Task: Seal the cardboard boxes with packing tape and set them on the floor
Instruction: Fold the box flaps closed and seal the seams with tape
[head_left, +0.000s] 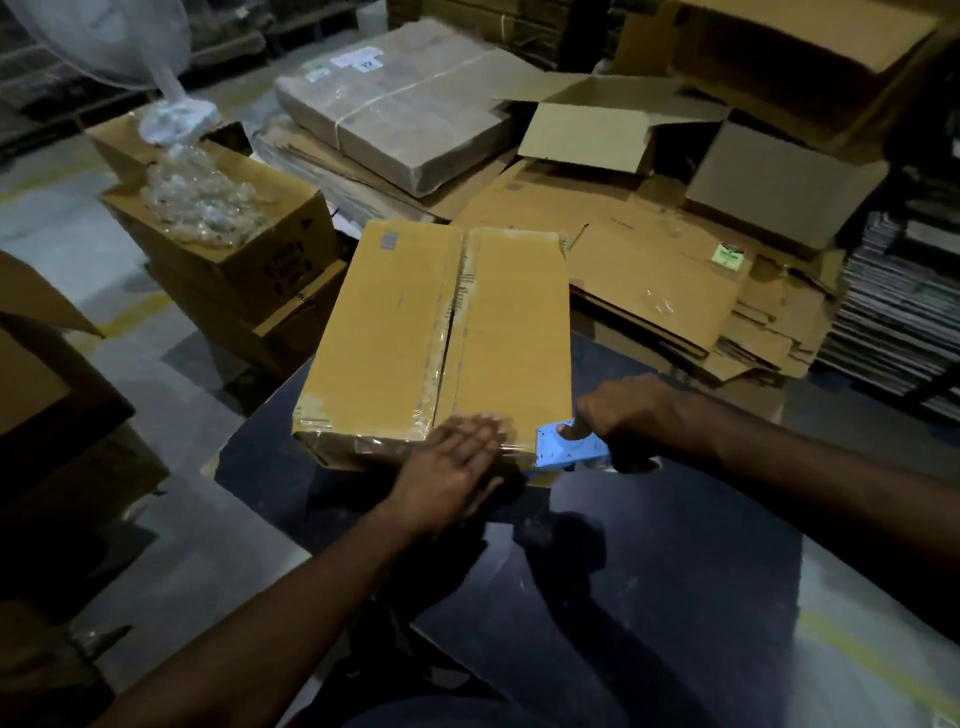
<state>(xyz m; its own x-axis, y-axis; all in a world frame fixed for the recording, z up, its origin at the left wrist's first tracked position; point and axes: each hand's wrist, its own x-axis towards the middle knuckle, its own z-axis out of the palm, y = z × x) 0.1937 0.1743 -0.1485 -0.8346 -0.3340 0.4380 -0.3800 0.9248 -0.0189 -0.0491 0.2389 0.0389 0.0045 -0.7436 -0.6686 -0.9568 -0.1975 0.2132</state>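
Closed brown cardboard box (441, 338) lying on a dark table (649, 571), clear tape along its centre seam and near edge, left hand (452, 467) pressing flat with straight fingers on the near edge, right hand (623, 410) gripping a blue tape dispenser (563, 447) at the box's near right corner

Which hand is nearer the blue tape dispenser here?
Right. The right hand grips the blue tape dispenser at the box's near right corner. The left hand lies flat on the box's near edge, just left of the dispenser, not touching it.
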